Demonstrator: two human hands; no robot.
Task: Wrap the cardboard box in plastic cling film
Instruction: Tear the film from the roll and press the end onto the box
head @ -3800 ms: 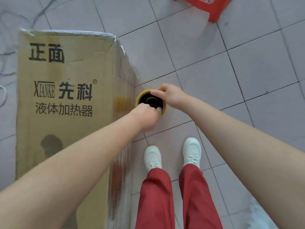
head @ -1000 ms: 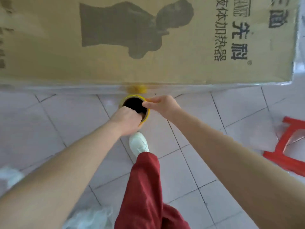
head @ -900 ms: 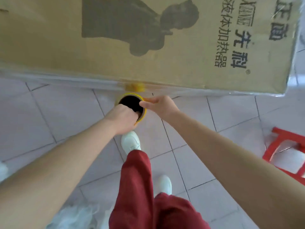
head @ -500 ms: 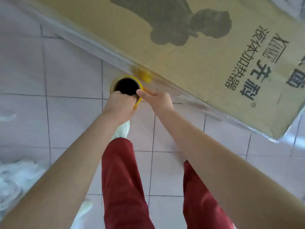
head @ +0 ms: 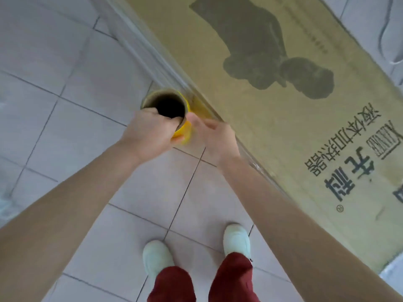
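Note:
A large cardboard box [head: 272, 101] with black printing and a dark figure on its top fills the upper right. Clear film [head: 152, 51] is stretched along its near side. The cling film roll [head: 185, 129], yellow with a dark hollow core, stands upright right beside that side. My left hand [head: 148, 134] grips the roll's rim, with fingers hooked into the core. On the roll's right side, my right hand [head: 214, 138] holds it with the thumb at the rim, between roll and box.
Grey floor tiles [head: 65, 73] lie all around. My two white shoes [head: 157, 258] and red trousers [head: 233, 280] are below the hands. Crumpled plastic [head: 4, 201] lies at the left edge. Thin cords [head: 392, 40] lie on the floor at the far right.
I have walked along the box with the roll in both hands; the box has swung from across the top to the right side. The red stool has left the view.

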